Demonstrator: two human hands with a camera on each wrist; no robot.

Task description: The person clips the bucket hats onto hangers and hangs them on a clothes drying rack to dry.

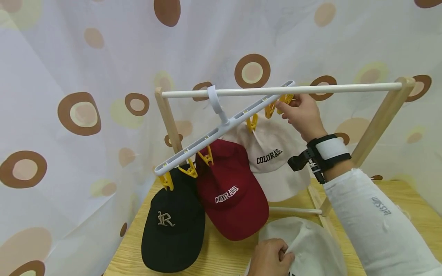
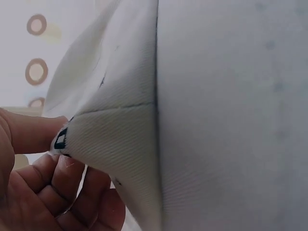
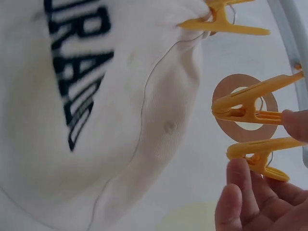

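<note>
A pale plastic hanger bar point(image 1: 221, 128) hooks over the white rod point(image 1: 345, 89) of a wooden rack. Its yellow clips hold a black cap point(image 1: 172, 226), a red cap point(image 1: 228, 191) and a beige cap point(image 1: 272, 161). My right hand point(image 1: 284, 109) is raised to the bar's right end. In the right wrist view this right hand point(image 3: 267, 149) pinches a free yellow clip point(image 3: 257, 147), just below another free clip point(image 3: 245, 103) and beside the beige cap point(image 3: 96, 120). Low down, my left hand point(image 1: 276, 255) grips a white cap point(image 1: 310, 245) by its fabric, and the left hand point(image 2: 57, 144) shows bunching the white cap point(image 2: 192, 120).
The rack stands on a light wooden table point(image 1: 221, 257), its wooden uprights point(image 1: 376, 122) leaning at each side. A white curtain with brown circles point(image 1: 79, 115) hangs close behind and to the left. A thin lower rail point(image 1: 293, 210) crosses behind the caps.
</note>
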